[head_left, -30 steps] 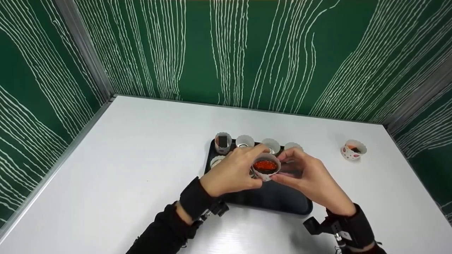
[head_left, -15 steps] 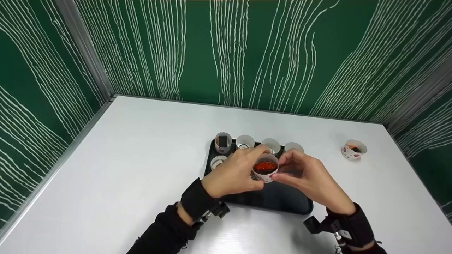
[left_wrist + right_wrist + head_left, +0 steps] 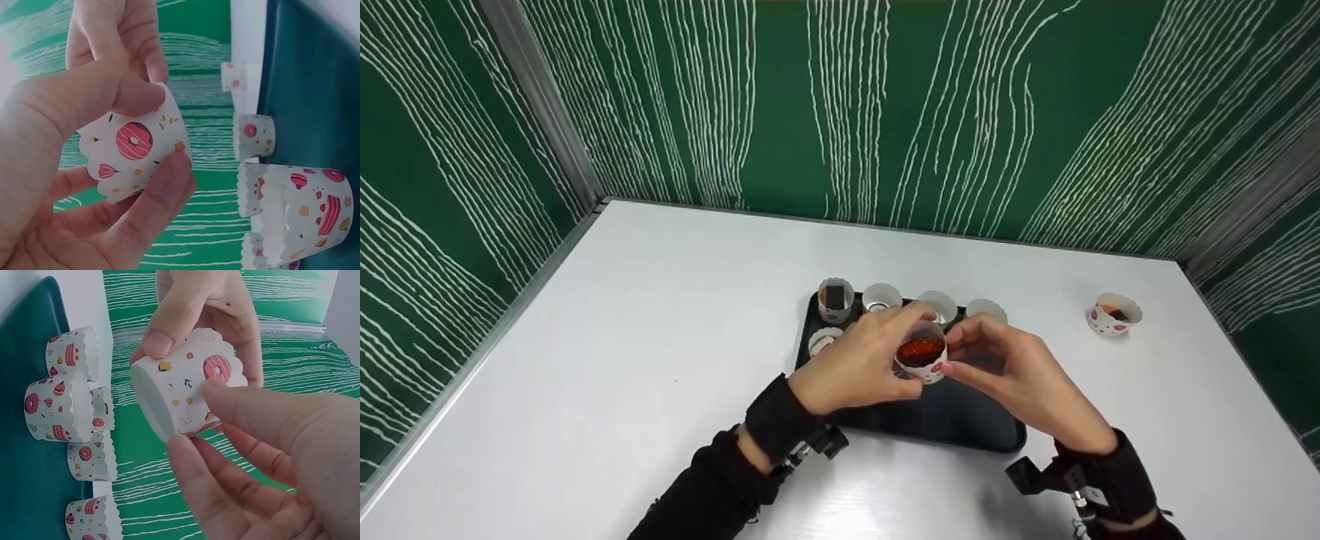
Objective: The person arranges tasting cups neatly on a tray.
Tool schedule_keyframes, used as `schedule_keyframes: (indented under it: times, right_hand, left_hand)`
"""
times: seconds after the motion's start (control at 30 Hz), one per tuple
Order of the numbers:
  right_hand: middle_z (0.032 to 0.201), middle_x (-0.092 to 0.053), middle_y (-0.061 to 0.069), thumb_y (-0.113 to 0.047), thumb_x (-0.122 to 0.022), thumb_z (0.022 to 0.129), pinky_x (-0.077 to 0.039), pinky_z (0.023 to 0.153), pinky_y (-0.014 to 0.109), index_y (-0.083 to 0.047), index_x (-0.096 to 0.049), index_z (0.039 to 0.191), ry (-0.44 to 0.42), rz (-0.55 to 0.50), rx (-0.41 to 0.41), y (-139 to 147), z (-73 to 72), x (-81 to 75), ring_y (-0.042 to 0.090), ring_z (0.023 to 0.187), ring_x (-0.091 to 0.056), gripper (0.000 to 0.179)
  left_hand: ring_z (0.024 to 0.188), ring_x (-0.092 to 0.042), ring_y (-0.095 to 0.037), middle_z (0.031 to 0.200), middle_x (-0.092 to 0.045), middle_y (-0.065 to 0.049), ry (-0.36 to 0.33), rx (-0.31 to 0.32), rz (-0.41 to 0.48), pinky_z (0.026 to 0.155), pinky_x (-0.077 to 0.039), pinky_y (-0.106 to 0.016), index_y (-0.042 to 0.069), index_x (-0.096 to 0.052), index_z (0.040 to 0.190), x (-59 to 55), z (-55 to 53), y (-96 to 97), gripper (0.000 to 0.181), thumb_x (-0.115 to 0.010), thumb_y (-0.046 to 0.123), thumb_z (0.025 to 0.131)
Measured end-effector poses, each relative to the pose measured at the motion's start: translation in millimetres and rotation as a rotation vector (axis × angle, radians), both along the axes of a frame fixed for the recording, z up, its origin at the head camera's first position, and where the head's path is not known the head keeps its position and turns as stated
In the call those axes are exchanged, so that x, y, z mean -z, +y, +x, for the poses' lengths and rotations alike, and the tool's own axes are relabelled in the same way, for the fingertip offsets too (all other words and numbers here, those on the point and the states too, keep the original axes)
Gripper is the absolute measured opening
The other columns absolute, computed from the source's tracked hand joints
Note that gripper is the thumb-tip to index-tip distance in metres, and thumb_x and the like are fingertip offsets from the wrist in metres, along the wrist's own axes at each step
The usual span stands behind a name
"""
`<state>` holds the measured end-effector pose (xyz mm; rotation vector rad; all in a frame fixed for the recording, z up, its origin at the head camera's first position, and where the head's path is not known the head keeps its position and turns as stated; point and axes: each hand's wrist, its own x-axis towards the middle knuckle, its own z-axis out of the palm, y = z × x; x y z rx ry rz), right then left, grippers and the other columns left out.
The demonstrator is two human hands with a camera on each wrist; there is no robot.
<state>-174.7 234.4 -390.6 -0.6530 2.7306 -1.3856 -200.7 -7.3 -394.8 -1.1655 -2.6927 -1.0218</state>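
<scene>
A white paper baking cup [image 3: 931,373] with pink doughnut prints hangs above the dark tray [image 3: 960,412]. Inside lies a red-orange roe-topped sushi piece [image 3: 920,351] with a dark wrap. My left hand [image 3: 855,367] grips the cup from the left; its thumb and fingers press the wall of the baking cup [image 3: 135,140] in the left wrist view. From the right, my right hand [image 3: 1020,375] pinches the cup. In the right wrist view, its thumb lies on the wall and its index fingertip at the base edge of the baking cup [image 3: 180,377].
Several similar cups stand along the tray's back edge, the far-left cup [image 3: 835,301] holding a dark-wrapped piece. Another cup [image 3: 823,341] is partly hidden by my left hand. A separate cup [image 3: 1112,319] with orange and black contents stands on the white table [image 3: 697,300].
The held cup has turned a little, and its roe now lies aslant. My right fingertips have shifted slightly along its side. Both arms stay nearly in place.
</scene>
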Motion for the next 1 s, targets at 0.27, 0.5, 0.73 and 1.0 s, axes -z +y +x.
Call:
schedule_keyframes:
  times: [0.27, 0.5, 0.73, 1.0]
  right_hand:
    - [0.107, -0.073, 0.002, -0.009, -0.082, 0.095, -0.060, 0.084, 0.020, -0.009, -0.070, 0.118, 0.038, -0.001, -0.009, -0.4, 0.0, 0.9, 0.008, 0.096, -0.074, 0.026]
    - [0.108, -0.074, 0.001, -0.005, -0.081, 0.094, -0.061, 0.085, 0.021, -0.010, -0.071, 0.118, 0.056, -0.019, -0.027, -1.0, 0.2, 1.8, 0.010, 0.094, -0.074, 0.026]
    - [0.111, -0.075, 0.001, -0.006, -0.078, 0.097, -0.061, 0.084, 0.022, -0.014, -0.076, 0.113, 0.041, -0.016, -0.048, 0.7, 3.1, -2.1, 0.011, 0.097, -0.074, 0.019]
    - [0.109, -0.077, 0.000, -0.014, -0.079, 0.098, -0.062, 0.084, 0.022, -0.015, -0.077, 0.114, 0.028, 0.006, -0.049, 7.4, 6.8, -11.1, 0.008, 0.096, -0.076, 0.016]
  left_hand:
    - [0.121, -0.062, -0.021, 0.137, -0.064, -0.009, -0.042, -0.011, 0.000, 0.095, -0.056, -0.030, 0.018, -0.048, 0.154, 1.6, 0.4, 0.1, 0.078, -0.084, 0.020, 0.085]
    - [0.115, -0.060, -0.020, 0.132, -0.063, -0.008, -0.033, -0.005, -0.004, 0.088, -0.056, -0.027, 0.020, -0.052, 0.151, 2.3, 1.8, 1.1, 0.071, -0.082, 0.024, 0.087]
    - [0.104, -0.058, -0.017, 0.120, -0.063, -0.006, 0.017, 0.018, -0.010, 0.084, -0.051, -0.024, 0.016, -0.058, 0.138, 2.5, 2.3, 3.4, 0.056, -0.082, 0.027, 0.088]
    - [0.100, -0.057, -0.016, 0.116, -0.063, -0.006, 0.023, 0.017, -0.004, 0.078, -0.050, -0.022, 0.014, -0.061, 0.137, 1.2, 3.3, 3.7, 0.054, -0.079, 0.022, 0.087]
